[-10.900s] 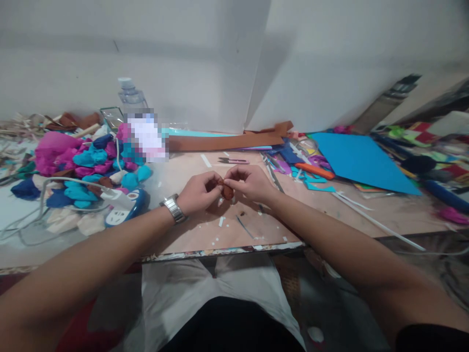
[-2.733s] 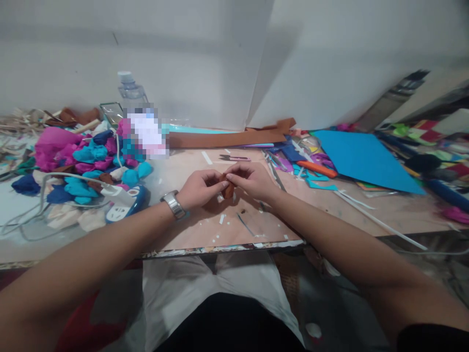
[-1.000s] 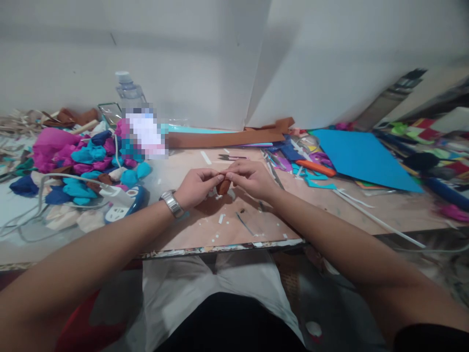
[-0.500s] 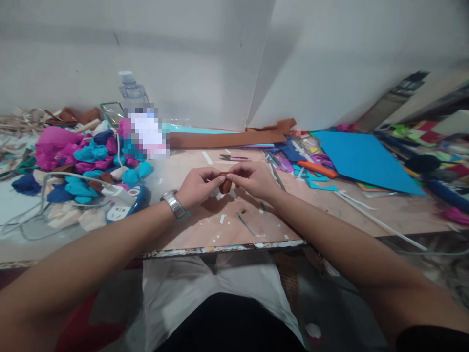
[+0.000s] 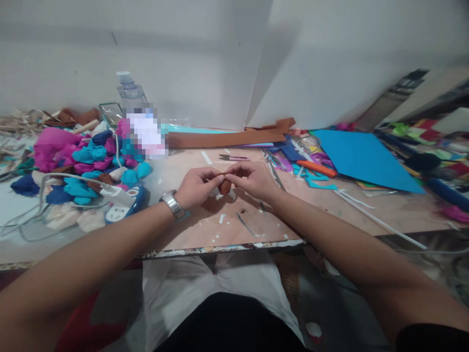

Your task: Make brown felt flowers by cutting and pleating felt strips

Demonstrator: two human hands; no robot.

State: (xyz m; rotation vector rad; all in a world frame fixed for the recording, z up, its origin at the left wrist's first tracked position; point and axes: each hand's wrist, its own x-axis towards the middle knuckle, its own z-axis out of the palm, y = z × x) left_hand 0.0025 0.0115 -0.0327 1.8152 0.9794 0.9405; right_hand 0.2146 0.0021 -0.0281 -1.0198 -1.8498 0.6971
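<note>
Between my two hands is a small brown piece of crepe-like paper (image 5: 224, 187), gathered at its top and hanging a little way down. My left hand (image 5: 198, 186), with a metal watch on its wrist, pinches it from the left. From the other side, my right hand (image 5: 252, 181) grips the same piece, thumb close to the left thumb. Both hands are closed over the table's middle. Just behind them lies a pair of thread snips (image 5: 234, 158). Small white scraps are scattered on the tabletop (image 5: 198, 230) below.
Pink and blue crumpled paper bundles (image 5: 90, 154) pile up at left, beside a power strip (image 5: 122, 208) with a cable. A brown paper strip (image 5: 227, 139) lies along the back. Rightward are an orange cutter (image 5: 315, 167) and a blue sheet (image 5: 366, 159). A bottle (image 5: 130, 90) stands behind.
Both hands stay in nearly the same place, still pinching the brown paper, whose lower part has turned slightly. The view has shifted a touch.
</note>
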